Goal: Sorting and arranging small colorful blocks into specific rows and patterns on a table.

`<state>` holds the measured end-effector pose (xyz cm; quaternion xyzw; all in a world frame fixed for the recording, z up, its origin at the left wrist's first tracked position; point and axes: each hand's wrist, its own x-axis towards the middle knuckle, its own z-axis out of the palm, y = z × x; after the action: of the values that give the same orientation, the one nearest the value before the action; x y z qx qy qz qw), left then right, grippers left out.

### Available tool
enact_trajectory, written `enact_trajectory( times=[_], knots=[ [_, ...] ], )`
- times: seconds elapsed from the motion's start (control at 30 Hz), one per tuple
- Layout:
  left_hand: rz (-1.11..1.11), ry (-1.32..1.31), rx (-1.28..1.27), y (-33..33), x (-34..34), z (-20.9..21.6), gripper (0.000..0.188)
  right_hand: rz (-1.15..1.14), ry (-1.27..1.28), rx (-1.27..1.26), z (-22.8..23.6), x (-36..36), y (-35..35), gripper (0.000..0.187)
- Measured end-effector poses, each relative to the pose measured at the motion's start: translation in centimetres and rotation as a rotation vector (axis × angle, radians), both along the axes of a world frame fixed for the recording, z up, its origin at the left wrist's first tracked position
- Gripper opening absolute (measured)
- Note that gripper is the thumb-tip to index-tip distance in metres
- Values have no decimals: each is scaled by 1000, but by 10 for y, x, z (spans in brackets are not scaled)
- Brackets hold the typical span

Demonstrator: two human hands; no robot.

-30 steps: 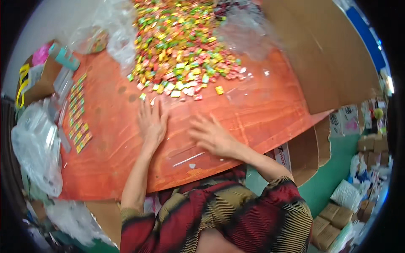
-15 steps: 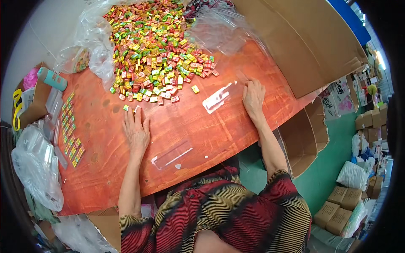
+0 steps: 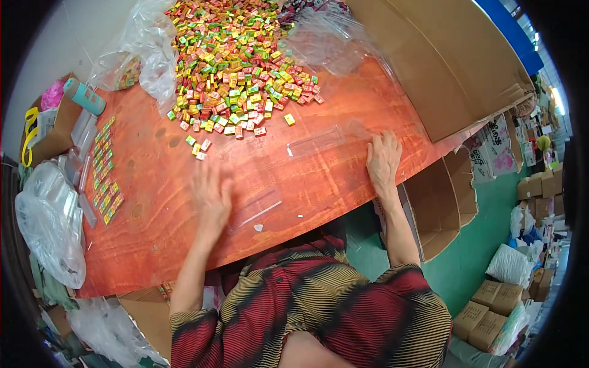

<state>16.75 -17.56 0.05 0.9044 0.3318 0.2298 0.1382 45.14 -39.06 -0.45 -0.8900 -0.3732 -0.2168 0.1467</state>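
Observation:
My left hand (image 3: 211,195) is over the table, smeared by motion, its thumb apart from the stretched fingers and nothing visible in it. Just beyond its fingertips lie several small box-shaped packets (image 3: 196,149), green, yellow and red, apart from a big heap of the same packets (image 3: 236,73). On the right, my right hand (image 3: 384,161) rests on the table near its edge, fingers extended and slightly bent, holding nothing I can see. Left of it lies a clear plastic case (image 3: 316,141). Another clear case (image 3: 254,211) sits near the front edge, beside my left hand.
Rows of packets (image 3: 105,168) line the table's left side. Plastic bags (image 3: 52,214) and a teal bottle (image 3: 84,97) stand beyond them. A large cardboard box (image 3: 448,61) occupies the back right; an open carton (image 3: 432,205) is below the right edge.
My left hand has drawn back toward me, away from the loose packets, several of which now lie nearer than the heap. My right hand has shifted slightly nearer me. The view has moved a little.

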Motion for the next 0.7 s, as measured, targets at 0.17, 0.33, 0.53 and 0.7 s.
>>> enact_trajectory(
  times=[0.17, 0.33, 0.53, 0.7],
  knots=[
    [-279, 266, 84, -53, -12, -7, 43, 467, 62, -61, 6, -37, 39, 29],
    [-235, 98, 3, -51, -12, -12, 39, 616, 195, -196, 11, -67, 59, 23],
    [70, -155, -84, 13, -17, -11, 36, 819, 436, -25, 31, -94, 110, 19],
    [56, -182, -99, 99, -4, -5, 39, 912, 562, 18, 23, -145, 210, 44]
  ],
)
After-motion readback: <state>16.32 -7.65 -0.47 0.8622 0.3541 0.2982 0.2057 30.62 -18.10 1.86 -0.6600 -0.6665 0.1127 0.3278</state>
